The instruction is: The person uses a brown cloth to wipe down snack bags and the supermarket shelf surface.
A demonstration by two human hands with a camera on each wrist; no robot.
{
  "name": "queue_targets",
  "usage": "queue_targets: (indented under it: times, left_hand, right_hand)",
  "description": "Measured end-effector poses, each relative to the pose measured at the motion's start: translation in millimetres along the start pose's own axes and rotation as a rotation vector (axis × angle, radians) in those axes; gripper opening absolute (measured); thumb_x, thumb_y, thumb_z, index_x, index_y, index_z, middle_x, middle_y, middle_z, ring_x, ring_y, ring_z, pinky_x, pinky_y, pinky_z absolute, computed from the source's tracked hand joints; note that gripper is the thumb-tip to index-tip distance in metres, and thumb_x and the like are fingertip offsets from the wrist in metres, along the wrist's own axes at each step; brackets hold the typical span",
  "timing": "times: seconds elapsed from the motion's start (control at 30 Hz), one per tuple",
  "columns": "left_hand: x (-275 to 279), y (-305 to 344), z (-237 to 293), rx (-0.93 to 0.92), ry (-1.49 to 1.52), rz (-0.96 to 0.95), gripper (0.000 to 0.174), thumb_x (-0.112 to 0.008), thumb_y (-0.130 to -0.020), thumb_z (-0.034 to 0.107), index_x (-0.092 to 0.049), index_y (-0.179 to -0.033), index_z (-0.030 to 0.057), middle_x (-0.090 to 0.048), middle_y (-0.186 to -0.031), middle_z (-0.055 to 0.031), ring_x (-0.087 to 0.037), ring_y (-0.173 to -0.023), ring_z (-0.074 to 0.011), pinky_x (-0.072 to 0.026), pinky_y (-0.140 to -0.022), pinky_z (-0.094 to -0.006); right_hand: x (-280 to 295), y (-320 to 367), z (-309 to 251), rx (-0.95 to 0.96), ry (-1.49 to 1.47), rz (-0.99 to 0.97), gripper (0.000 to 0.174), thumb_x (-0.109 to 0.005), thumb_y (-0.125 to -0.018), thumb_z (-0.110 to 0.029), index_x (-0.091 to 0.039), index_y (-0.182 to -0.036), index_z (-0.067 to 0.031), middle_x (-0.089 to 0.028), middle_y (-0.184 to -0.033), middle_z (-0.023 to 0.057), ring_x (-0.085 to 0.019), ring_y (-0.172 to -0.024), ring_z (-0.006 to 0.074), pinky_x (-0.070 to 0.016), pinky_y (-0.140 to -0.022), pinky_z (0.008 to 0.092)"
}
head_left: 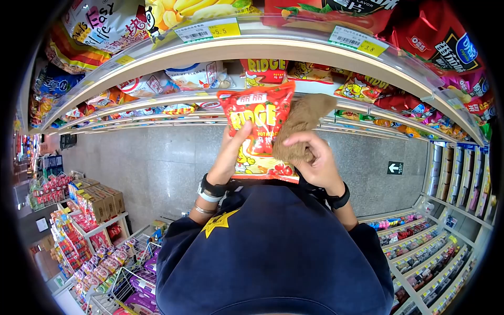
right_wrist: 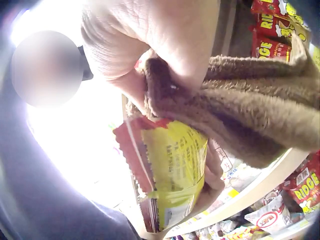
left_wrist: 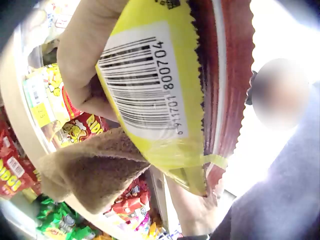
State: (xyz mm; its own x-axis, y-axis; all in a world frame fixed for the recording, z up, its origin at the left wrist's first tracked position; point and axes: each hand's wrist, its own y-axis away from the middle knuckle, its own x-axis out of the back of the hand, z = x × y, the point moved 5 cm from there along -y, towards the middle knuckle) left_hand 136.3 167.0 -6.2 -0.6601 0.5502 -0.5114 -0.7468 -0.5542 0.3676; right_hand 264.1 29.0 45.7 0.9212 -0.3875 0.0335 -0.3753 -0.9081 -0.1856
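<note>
Left hand (head_left: 226, 159) grips puffy red-and-yellow plastic packet (head_left: 260, 149); right hand (head_left: 324, 165) pinches brown plush cloth (head_left: 308, 113).
Packet probably light, crushable: hold edges near left grip.

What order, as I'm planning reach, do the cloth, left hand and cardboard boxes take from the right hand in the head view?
1. Brown cloth: in the right hand.
2. Left hand: on the red bag's left side.
3. Cardboard boxes: far left.

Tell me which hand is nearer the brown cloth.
Right. The right hand grips the brown cloth; the left hand holds the chip bag by its left side.
</note>
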Motion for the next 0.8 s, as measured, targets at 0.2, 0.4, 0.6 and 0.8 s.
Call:
queue_targets:
  times: [0.2, 0.4, 0.6, 0.8]
  left_hand:
    - [-1.8, 4.7, 5.1, -0.048, 0.113, 0.051, 0.049, -0.06, -0.095, 0.029, -0.044, -0.132, 0.0019, -0.06, -0.123, -0.0107, -0.063, -0.105, -0.0171, -0.052, -0.089, -0.0326]
    - [-1.9, 3.3, -3.9, 0.073, 0.312, 0.054, 0.049, -0.059, -0.095, 0.032, -0.043, -0.132, 0.0035, -0.06, -0.124, -0.0117, -0.063, -0.107, -0.0185, -0.0526, -0.09, -0.0334]
    - [-2.9, 5.4, 0.7, -0.184, 0.111, 0.076, 0.046, -0.064, -0.092, 0.013, -0.039, -0.129, 0.0015, -0.057, -0.124, -0.0117, -0.061, -0.108, -0.0174, -0.0516, -0.092, -0.0333]
    - [-21.7, 11.9, -9.1, -0.218, 0.01, 0.056, 0.062, -0.067, -0.089, 0.013, -0.03, -0.137, 0.003, -0.051, -0.13, -0.0126, -0.054, -0.118, -0.0198, -0.046, -0.098, -0.0361]
  right_hand:
    - [11.3, 14.3, 3.6, -0.053, 0.015, -0.196, 0.035, -0.061, -0.071, 0.008, -0.062, -0.105, -0.0028, -0.066, -0.104, 0.011, -0.064, -0.098, 0.025, -0.0473, -0.087, 0.0324]
    - [41.7, 37.8, 23.6, -0.107, -0.133, -0.098, 0.039, -0.064, -0.07, 0.007, -0.06, -0.107, -0.0034, -0.061, -0.108, 0.0085, -0.058, -0.104, 0.019, -0.0457, -0.09, 0.0325]
    - [61.6, 51.7, 19.1, -0.024, -0.504, 0.49, 0.055, -0.065, -0.071, -0.006, -0.041, -0.121, -0.0079, -0.048, -0.114, 0.0119, -0.052, -0.107, 0.0227, -0.0432, -0.093, 0.0348]
    - [19.4, 56.6, -8.2, 0.15, 0.281, 0.294, 0.056, -0.075, -0.072, -0.008, -0.049, -0.122, -0.0033, -0.054, -0.114, 0.013, -0.056, -0.103, 0.0239, -0.0426, -0.093, 0.0354]
